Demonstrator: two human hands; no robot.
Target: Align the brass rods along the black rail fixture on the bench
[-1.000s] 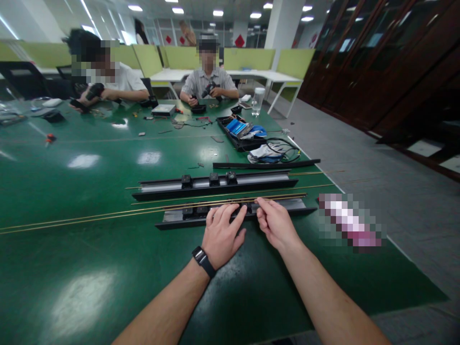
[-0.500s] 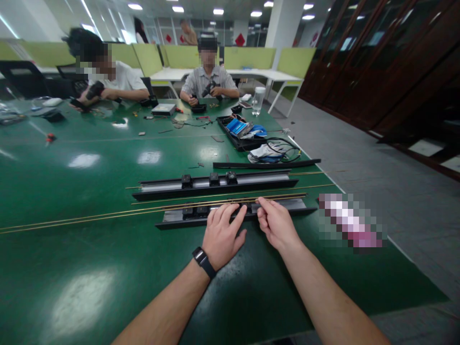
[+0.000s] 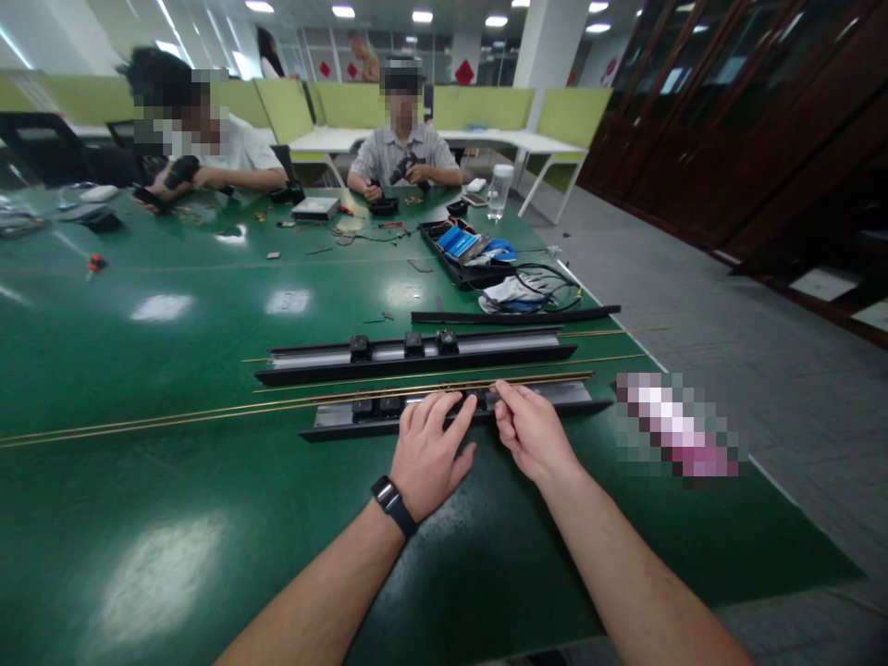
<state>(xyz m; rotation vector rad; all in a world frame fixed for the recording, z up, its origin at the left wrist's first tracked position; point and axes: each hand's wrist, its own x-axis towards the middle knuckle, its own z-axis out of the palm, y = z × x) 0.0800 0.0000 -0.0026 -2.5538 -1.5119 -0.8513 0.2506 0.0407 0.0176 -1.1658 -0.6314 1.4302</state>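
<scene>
Thin brass-coloured rods [image 3: 194,418] run across the top of the nearer black channel rail [image 3: 339,429] and stick out far to the left. My right hand [image 3: 533,437] pinches at the rods with thumb and forefinger, over the rail's right half. Beside it, my left hand [image 3: 428,453] rests on the rail with fingers stretched forward and thumb apart; its fingertips reach the rods. Black blocks [image 3: 389,407] sit inside this rail, partly hidden by the rods and my fingers. Behind lies a second black rail [image 3: 312,372] with three black blocks [image 3: 413,345] in its silvery channel.
A flat black strip [image 3: 513,316], a glove [image 3: 517,293] with black cable, and a black tray [image 3: 458,273] of blue items lie farther back. A blurred pink item [image 3: 672,425] lies at right, near the table edge. Two co-workers [image 3: 406,157] hold power drills across the green table.
My right hand has shifted very slightly left along the rods. My left hand and the rails stay in place.
</scene>
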